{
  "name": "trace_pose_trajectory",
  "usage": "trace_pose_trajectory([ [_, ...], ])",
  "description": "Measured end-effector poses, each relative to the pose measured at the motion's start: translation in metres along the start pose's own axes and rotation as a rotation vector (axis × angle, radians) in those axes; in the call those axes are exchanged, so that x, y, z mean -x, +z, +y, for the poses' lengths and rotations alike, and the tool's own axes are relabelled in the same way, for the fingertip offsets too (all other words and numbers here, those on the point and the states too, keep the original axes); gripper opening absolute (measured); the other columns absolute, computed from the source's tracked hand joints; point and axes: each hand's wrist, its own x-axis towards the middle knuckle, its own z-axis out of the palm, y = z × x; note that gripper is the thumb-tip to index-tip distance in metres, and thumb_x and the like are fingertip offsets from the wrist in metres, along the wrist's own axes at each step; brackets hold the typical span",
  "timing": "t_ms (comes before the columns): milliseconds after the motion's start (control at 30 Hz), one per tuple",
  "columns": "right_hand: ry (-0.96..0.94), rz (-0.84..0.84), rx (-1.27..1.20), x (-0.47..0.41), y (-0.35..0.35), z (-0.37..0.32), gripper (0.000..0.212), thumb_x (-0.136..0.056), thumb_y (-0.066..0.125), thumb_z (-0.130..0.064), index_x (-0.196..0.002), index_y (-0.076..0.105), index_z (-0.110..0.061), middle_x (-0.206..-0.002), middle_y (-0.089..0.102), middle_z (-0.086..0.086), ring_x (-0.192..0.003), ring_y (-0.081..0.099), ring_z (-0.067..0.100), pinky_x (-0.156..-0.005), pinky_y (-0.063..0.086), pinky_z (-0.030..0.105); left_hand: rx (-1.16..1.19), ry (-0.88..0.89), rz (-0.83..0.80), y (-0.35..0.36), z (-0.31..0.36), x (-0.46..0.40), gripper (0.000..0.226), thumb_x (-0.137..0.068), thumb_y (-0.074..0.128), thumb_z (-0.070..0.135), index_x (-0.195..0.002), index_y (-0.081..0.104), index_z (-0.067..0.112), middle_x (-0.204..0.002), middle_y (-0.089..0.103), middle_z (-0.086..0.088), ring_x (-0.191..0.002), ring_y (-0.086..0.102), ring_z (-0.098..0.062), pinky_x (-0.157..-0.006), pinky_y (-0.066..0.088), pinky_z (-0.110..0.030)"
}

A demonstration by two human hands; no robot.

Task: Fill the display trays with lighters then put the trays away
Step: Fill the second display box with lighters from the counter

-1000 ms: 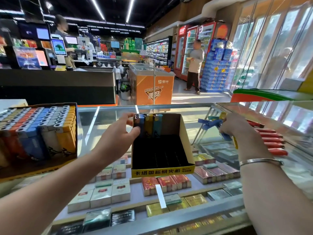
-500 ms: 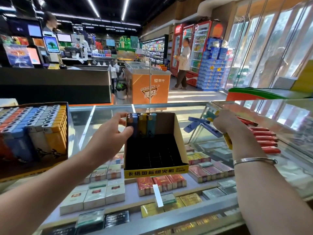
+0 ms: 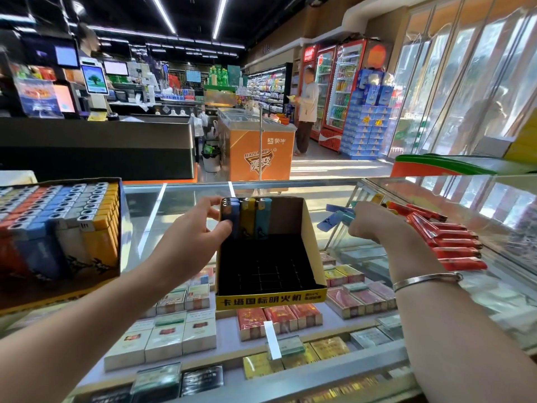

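Loading lighters into a yellow display tray (image 3: 270, 298) on the glass table (image 3: 180, 199).

Standing at the tray's back wall: three lighters (image 3: 247, 218) (dark blue, yellow, light blue), with the left hand (image 3: 191, 237) curled round the dark blue one, thumb on its front face. Just right of the tray, right hand (image 3: 374, 222) gripping a fan of blue lighters (image 3: 334, 218), fingers mostly hidden behind the knuckles. Beyond it, red lighters (image 3: 453, 242) lying loose. Far left, a full tray (image 3: 58, 228), partly cut off.
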Motion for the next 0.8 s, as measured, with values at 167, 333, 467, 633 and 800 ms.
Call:
trace_pose_trajectory([
  [167,0.016,0.086,-0.125,-0.005,0.001,0.003,0.023,-0.087,0.052,-0.012,-0.109,0.051,-0.006,-0.091,0.055,0.009,-0.085,0.058,0.027,-0.069,0.048,0.035,0.001,-0.006,-0.010,-0.001,0.001,0.000,0.039,-0.091,0.051,0.027,-0.128,0.040,0.024,-0.107,0.056,0.002,-0.083,0.061,-0.014,-0.078,0.053,-0.047],
  [333,-0.073,0.206,-0.364,-0.010,0.010,-0.004,0.014,-0.091,0.053,-0.022,-0.097,0.048,-0.010,-0.093,0.055,0.011,-0.083,0.053,0.028,-0.076,0.046,0.041,0.006,-0.018,-0.014,0.000,0.002,0.000,0.039,-0.092,0.051,0.026,-0.129,0.039,0.024,-0.109,0.057,0.000,-0.085,0.061,-0.015,-0.079,0.054,-0.045],
  [467,-0.119,0.202,-0.144,-0.007,0.020,-0.019,0.025,-0.091,0.052,-0.037,-0.100,0.052,-0.014,-0.094,0.059,0.007,-0.089,0.057,0.027,-0.071,0.041,0.034,0.007,-0.014,-0.012,0.000,0.001,-0.001,0.038,-0.092,0.051,0.026,-0.128,0.040,0.025,-0.106,0.056,0.003,-0.083,0.061,-0.013,-0.078,0.054,-0.044],
  [633,-0.047,0.081,-0.094,-0.007,0.014,-0.023,0.018,-0.085,0.056,-0.021,-0.097,0.056,-0.008,-0.085,0.059,0.006,-0.081,0.057,0.025,-0.066,0.042,0.032,-0.003,-0.009,-0.012,0.000,0.000,0.000,0.037,-0.092,0.051,0.027,-0.127,0.041,0.026,-0.106,0.055,0.005,-0.084,0.061,-0.012,-0.079,0.054,-0.044],
  [800,-0.055,-0.096,-0.357,0.000,0.005,-0.025,0.008,-0.078,0.061,-0.002,-0.082,0.054,-0.001,-0.065,0.052,0.006,-0.050,0.052,0.012,-0.046,0.043,0.020,-0.006,-0.011,-0.010,0.000,0.001,0.000,0.036,-0.091,0.051,0.029,-0.126,0.041,0.027,-0.104,0.056,0.008,-0.082,0.061,-0.012,-0.079,0.053,-0.046],
])
